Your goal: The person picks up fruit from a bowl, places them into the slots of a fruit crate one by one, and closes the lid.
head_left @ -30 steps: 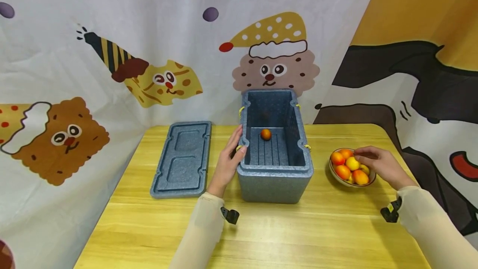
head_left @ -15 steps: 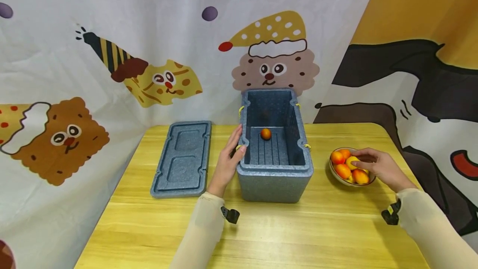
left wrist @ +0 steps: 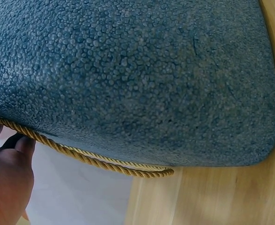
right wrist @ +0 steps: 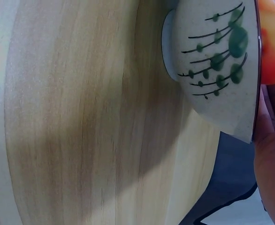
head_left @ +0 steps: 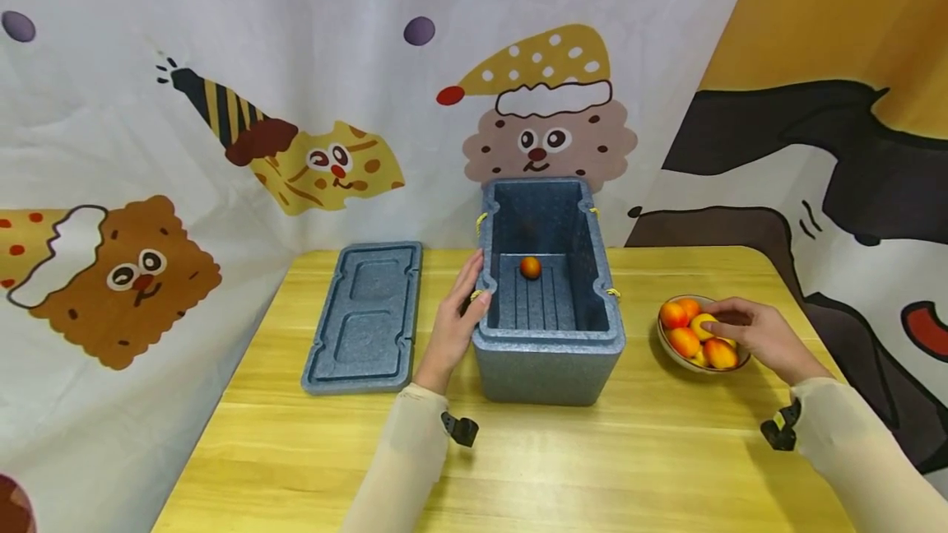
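My left hand (head_left: 450,330) rests with extended fingers along the left side of a blue-grey foam box (head_left: 550,368), near its yellow rope handle (left wrist: 90,158). One orange-red fruit (head_left: 529,267) lies on the floor of that lidless box. Over at the right, my right hand (head_left: 763,337) reaches into a bowl (head_left: 672,359), its thumb and fingers pinching a yellow fruit (head_left: 699,326). Several orange-red fruits (head_left: 683,343) lie around it in the bowl. In the right wrist view the bowl's outer wall (right wrist: 207,101) shows painted green leaves, and most of the fingers are hidden.
Left of the box lies its grey lid (head_left: 366,319), flat on the wooden table (head_left: 548,475). Behind the table hangs a white cloth (head_left: 318,31) printed with cartoon biscuits and cheese. The box stands between the lid and the bowl.
My right thumb and fingers have come down over the bowl and closed around the yellow fruit. My left hand has stayed on the box.
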Demonstrator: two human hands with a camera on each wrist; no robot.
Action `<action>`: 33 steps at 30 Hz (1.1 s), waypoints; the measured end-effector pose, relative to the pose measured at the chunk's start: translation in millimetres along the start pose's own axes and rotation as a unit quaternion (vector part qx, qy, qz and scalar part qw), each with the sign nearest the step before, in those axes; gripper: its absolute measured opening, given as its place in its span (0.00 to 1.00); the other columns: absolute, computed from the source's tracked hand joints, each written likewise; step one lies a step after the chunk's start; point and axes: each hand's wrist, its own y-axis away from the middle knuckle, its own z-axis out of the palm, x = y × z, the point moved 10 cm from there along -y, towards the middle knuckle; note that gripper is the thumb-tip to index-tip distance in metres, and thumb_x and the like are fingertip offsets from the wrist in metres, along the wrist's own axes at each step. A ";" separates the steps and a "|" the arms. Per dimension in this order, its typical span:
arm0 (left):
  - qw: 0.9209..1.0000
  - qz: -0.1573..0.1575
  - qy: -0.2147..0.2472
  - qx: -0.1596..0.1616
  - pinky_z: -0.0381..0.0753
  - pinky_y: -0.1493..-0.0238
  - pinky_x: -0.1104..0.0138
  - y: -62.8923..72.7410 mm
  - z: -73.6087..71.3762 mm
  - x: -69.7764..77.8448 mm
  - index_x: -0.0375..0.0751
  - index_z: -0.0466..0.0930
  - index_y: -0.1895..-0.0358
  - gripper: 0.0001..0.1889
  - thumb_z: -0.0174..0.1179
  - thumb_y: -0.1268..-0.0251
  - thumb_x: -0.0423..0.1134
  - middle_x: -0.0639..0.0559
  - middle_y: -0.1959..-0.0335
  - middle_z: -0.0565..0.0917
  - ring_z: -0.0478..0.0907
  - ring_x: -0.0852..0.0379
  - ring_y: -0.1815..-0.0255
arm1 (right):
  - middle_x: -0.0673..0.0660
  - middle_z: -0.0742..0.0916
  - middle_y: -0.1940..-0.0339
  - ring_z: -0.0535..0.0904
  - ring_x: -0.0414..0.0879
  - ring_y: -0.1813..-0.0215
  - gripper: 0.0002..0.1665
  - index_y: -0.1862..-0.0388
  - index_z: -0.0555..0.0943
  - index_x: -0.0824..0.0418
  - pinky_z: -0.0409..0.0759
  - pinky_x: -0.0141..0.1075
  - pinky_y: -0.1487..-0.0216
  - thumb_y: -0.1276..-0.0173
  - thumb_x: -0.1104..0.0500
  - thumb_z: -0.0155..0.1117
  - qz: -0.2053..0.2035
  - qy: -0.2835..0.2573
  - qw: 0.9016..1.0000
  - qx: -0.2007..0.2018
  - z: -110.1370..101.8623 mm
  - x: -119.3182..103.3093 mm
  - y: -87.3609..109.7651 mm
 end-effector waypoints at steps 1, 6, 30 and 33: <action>1.000 -0.001 -0.001 0.001 0.52 0.28 0.63 0.2 -0.2 0.1 0.24 0.57 0.28 0.28 0.50 0.27 0.29 0.36 0.24 0.55 0.49 0.45 0.23 | 0.69 0.75 0.37 0.73 0.30 0.54 0.32 0.38 0.76 0.67 0.74 0.23 0.58 0.30 0.45 0.63 0.001 0.001 1.000 0.000 0.2 0.6 -0.2; 1.000 0.001 0.000 0.000 0.52 0.28 0.63 0.5 0.4 1.3 0.24 0.56 0.28 0.28 0.49 0.27 0.30 0.36 0.24 0.55 0.49 0.45 0.23 | 0.69 0.75 0.37 0.75 0.37 0.51 0.33 0.38 0.76 0.67 0.74 0.25 0.58 0.30 0.43 0.62 0.010 0.013 1.000 -0.002 -0.3 2.6 -1.6; 1.000 0.010 0.019 -0.001 0.54 0.28 0.60 1.9 -0.3 1.7 0.22 0.56 0.28 0.27 0.49 0.28 0.27 0.34 0.24 0.55 0.48 0.43 0.23 | 0.69 0.76 0.39 0.72 0.62 0.43 0.38 0.35 0.72 0.68 0.67 0.66 0.44 0.29 0.38 0.57 0.015 0.011 0.999 0.034 -33.4 -29.6 -13.2; 1.000 0.009 0.020 -0.002 0.54 0.28 0.59 1.1 0.4 2.0 0.22 0.56 0.28 0.27 0.48 0.28 0.26 0.33 0.24 0.54 0.48 0.43 0.23 | 0.69 0.76 0.39 0.71 0.62 0.41 0.40 0.34 0.71 0.67 0.65 0.68 0.43 0.30 0.37 0.57 0.019 0.002 0.999 0.038 -34.8 -33.2 -15.4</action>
